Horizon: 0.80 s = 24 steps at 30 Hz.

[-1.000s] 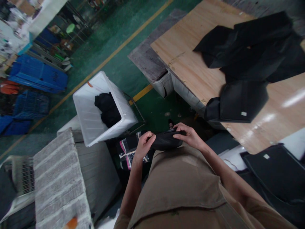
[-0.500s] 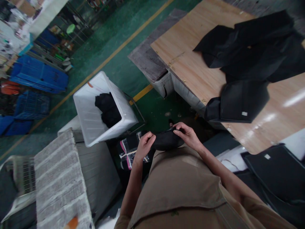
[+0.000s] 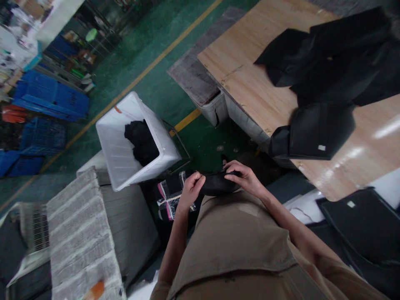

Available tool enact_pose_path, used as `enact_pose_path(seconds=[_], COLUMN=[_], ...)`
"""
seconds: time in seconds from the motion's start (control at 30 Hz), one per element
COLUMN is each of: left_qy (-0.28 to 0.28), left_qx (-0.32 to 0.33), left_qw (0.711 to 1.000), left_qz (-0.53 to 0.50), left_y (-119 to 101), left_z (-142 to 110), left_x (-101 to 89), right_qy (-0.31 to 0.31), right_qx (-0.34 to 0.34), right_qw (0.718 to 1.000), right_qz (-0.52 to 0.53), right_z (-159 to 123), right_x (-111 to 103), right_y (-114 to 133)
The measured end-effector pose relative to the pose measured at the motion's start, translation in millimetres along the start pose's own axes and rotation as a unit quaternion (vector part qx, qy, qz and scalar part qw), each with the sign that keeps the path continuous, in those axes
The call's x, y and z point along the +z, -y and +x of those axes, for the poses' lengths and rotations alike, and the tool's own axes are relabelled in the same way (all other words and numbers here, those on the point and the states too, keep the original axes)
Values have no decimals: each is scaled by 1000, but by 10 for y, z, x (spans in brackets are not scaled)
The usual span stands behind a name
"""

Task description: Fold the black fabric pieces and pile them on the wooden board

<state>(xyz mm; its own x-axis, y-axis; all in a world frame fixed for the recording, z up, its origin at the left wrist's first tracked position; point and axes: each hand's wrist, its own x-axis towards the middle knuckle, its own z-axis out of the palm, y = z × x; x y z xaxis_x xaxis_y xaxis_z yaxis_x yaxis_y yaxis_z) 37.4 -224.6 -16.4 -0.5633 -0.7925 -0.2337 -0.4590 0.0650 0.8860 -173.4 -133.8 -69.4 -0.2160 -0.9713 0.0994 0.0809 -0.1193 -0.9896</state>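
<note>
A black fabric piece (image 3: 217,184) is stretched between my two hands, close against the brown apron (image 3: 237,233) at my waist. My left hand (image 3: 191,189) pinches its left end between thumb and fingers. At the upper right edge, my right hand (image 3: 242,177) grips the same piece with thumb and fingertips. The lower part of the cloth lies against the apron, so its full shape is hidden. Just left of my left hand sits a bundle (image 3: 170,196) with pink edges and clear tape.
A white bin (image 3: 117,154) holding black cloth (image 3: 142,141) stands front left. On the right, a wooden table (image 3: 243,83) carries black fabric pieces (image 3: 337,62). A grey-white board (image 3: 83,237) is at lower left. Blue crates (image 3: 51,96) are beyond the yellow floor line.
My right hand has shifted slightly left along the black fabric's edge, fingers regripping. My left hand keeps its pinch, almost unmoved.
</note>
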Motion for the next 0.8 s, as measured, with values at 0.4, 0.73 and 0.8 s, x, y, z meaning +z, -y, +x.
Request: enact_pose_path(seconds=[0.4,0.73,0.8], left_qy=[-5,-2,-1], left_qx=[-6,-1,-5], left_qw=[1000,1000,1000], left_qz=[13,16,19], left_y=[18,53,53], left_z=[-14,-24,-28], left_x=[51,25,18], right_qy=[-52,-80,-82], right_qx=[47,69,70], right_qw=[997,994,994], right_qz=[31,22,25], right_z=[-14,-26,-20], right_x=[74,93,99], right_y=[-5,4,12])
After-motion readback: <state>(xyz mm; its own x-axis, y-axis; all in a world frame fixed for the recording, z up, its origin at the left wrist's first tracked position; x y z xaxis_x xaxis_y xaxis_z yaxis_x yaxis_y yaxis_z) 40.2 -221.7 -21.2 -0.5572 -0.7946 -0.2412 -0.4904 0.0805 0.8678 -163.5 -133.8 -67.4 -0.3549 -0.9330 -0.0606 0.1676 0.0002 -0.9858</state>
